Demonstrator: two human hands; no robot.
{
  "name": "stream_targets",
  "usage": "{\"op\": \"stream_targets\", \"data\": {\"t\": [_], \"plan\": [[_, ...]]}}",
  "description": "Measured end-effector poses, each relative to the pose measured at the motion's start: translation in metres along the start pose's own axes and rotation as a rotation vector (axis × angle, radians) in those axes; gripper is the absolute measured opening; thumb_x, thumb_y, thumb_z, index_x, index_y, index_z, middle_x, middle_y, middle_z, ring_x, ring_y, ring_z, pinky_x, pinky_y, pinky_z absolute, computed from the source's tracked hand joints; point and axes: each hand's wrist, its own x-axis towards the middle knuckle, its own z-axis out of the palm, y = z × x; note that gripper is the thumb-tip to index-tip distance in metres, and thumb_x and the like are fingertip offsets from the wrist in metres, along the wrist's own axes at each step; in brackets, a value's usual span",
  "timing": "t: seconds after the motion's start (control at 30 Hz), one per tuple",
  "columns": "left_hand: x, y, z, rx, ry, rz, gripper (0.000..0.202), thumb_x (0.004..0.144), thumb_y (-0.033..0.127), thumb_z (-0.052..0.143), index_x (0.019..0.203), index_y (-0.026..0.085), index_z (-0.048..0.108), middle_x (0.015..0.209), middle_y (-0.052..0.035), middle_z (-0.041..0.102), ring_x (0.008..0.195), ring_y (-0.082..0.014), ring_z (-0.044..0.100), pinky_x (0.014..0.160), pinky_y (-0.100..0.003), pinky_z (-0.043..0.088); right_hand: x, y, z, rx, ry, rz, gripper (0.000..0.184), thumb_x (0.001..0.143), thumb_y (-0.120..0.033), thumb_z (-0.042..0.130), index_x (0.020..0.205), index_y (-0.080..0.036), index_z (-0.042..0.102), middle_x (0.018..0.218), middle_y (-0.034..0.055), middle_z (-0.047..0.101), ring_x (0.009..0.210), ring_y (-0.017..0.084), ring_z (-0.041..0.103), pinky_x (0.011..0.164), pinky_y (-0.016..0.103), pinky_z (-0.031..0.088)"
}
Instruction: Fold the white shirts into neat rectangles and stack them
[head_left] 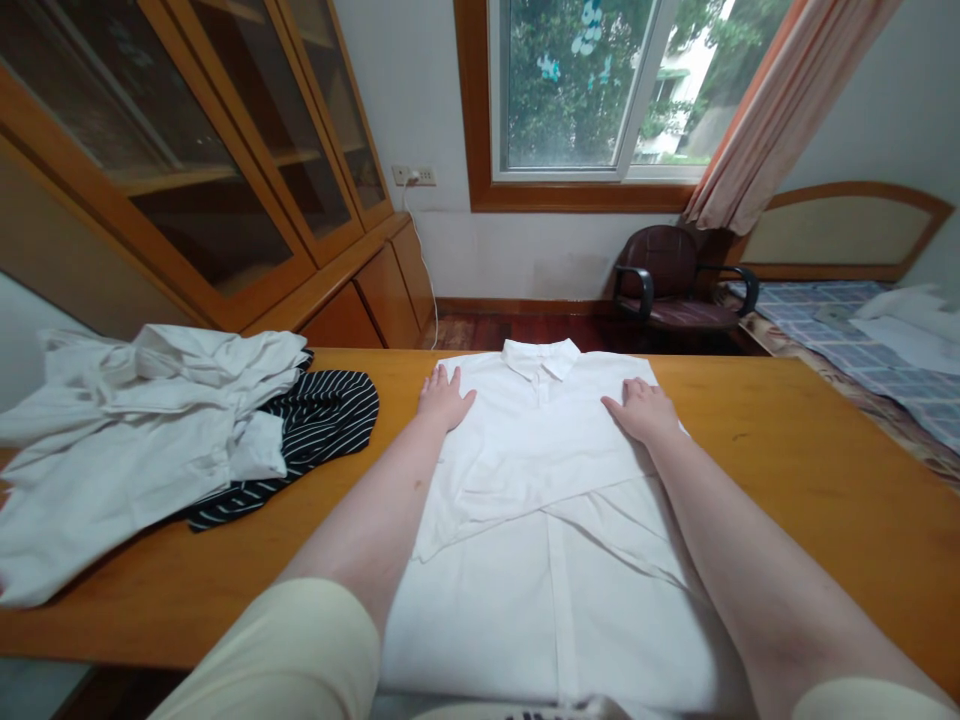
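Observation:
A white collared shirt (525, 440) lies spread on the wooden table, its collar toward the far edge. Its sleeves appear folded across the middle, and the lower part reaches down to the near edge by my body. My left hand (444, 398) rests flat on the shirt's left shoulder edge with the fingers spread. On the opposite shoulder edge, my right hand (641, 408) also lies flat, thumb pointing inward. Neither hand grips the cloth.
White garments (150, 430) are heaped on the table's left side, over a black striped cloth (330, 410). The wooden table (810, 480) extends to the right. Beyond it stand a glass-door cabinet (247, 130), an armchair (667, 270) and a bed (840, 320).

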Motion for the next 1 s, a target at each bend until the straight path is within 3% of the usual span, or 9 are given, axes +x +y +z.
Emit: {"op": "stream_targets", "data": {"t": [0.1, 0.27, 0.4, 0.47, 0.6, 0.67, 0.8, 1.0], "plan": [[-0.002, 0.001, 0.001, -0.01, 0.019, -0.021, 0.078, 0.086, 0.061, 0.027, 0.148, 0.014, 0.021, 0.155, -0.0158, 0.015, 0.142, -0.0307, 0.014, 0.114, -0.045, 0.014, 0.009, 0.001, 0.0, -0.002, 0.048, 0.086, 0.064, 0.088, -0.057, 0.031, 0.124, -0.008, 0.051, 0.13, 0.0201, 0.051, 0.119, 0.034, 0.044, 0.098, 0.045, 0.033], [-0.004, 0.002, 0.001, -0.05, 0.058, -0.084, 0.085, 0.083, 0.062, 0.031, 0.146, 0.005, 0.022, 0.154, -0.0173, 0.018, 0.142, -0.0267, 0.015, 0.115, -0.042, 0.013, 0.02, 0.005, 0.003, 0.032, -0.026, -0.007, 0.068, 0.089, -0.058, 0.026, 0.139, -0.014, 0.036, 0.15, 0.0156, 0.029, 0.134, 0.03, 0.029, 0.107, 0.047, 0.023], [-0.004, 0.001, -0.003, -0.081, 0.064, -0.103, 0.083, 0.082, 0.063, 0.034, 0.144, 0.009, 0.029, 0.154, -0.0139, 0.021, 0.141, -0.026, 0.019, 0.114, -0.042, 0.016, 0.026, 0.01, 0.0, 0.077, -0.012, 0.043, 0.066, 0.085, -0.063, 0.031, 0.131, -0.018, 0.047, 0.137, 0.0135, 0.047, 0.123, 0.03, 0.042, 0.101, 0.046, 0.033], [-0.004, -0.001, -0.007, -0.079, 0.083, -0.096, 0.083, 0.079, 0.066, 0.038, 0.14, 0.01, 0.036, 0.151, -0.0151, 0.03, 0.137, -0.0289, 0.028, 0.112, -0.043, 0.021, 0.027, 0.01, -0.002, 0.096, 0.011, 0.068, 0.066, 0.085, -0.062, 0.031, 0.13, -0.017, 0.048, 0.135, 0.014, 0.049, 0.122, 0.03, 0.044, 0.1, 0.044, 0.034], [-0.001, -0.007, -0.009, -0.07, 0.142, -0.101, 0.073, 0.08, 0.065, 0.037, 0.13, 0.013, 0.047, 0.137, -0.0163, 0.049, 0.125, -0.0313, 0.045, 0.105, -0.044, 0.031, 0.029, 0.011, -0.001, 0.094, -0.026, 0.06, 0.076, 0.086, -0.062, 0.029, 0.141, -0.01, 0.034, 0.149, 0.0163, 0.032, 0.135, 0.027, 0.031, 0.108, 0.041, 0.025], [0.0, -0.01, -0.008, -0.072, 0.148, -0.112, 0.07, 0.084, 0.061, 0.032, 0.134, 0.014, 0.044, 0.142, -0.0146, 0.044, 0.129, -0.0298, 0.041, 0.108, -0.046, 0.027, 0.032, 0.012, 0.0, 0.094, -0.035, 0.068, 0.08, 0.085, -0.064, 0.029, 0.143, -0.008, 0.031, 0.151, 0.0165, 0.028, 0.136, 0.027, 0.028, 0.109, 0.041, 0.024], [0.003, -0.013, -0.005, -0.059, 0.048, -0.105, 0.077, 0.086, 0.062, 0.023, 0.147, 0.015, 0.025, 0.154, -0.0097, 0.021, 0.14, -0.0287, 0.021, 0.114, -0.053, 0.01, 0.038, 0.015, 0.002, 0.127, -0.026, 0.146, 0.078, 0.084, -0.064, 0.029, 0.14, -0.01, 0.037, 0.143, 0.0183, 0.04, 0.128, 0.031, 0.04, 0.103, 0.046, 0.031], [0.005, -0.013, -0.007, -0.031, 0.011, -0.126, 0.082, 0.084, 0.066, 0.02, 0.149, 0.017, 0.018, 0.156, -0.0068, 0.015, 0.143, -0.0316, 0.01, 0.113, -0.058, 0.002, 0.044, 0.025, 0.007, 0.151, -0.032, 0.182, 0.085, 0.084, -0.066, 0.024, 0.147, -0.009, 0.026, 0.151, 0.0172, 0.027, 0.138, 0.033, 0.023, 0.11, 0.056, 0.016]]}}
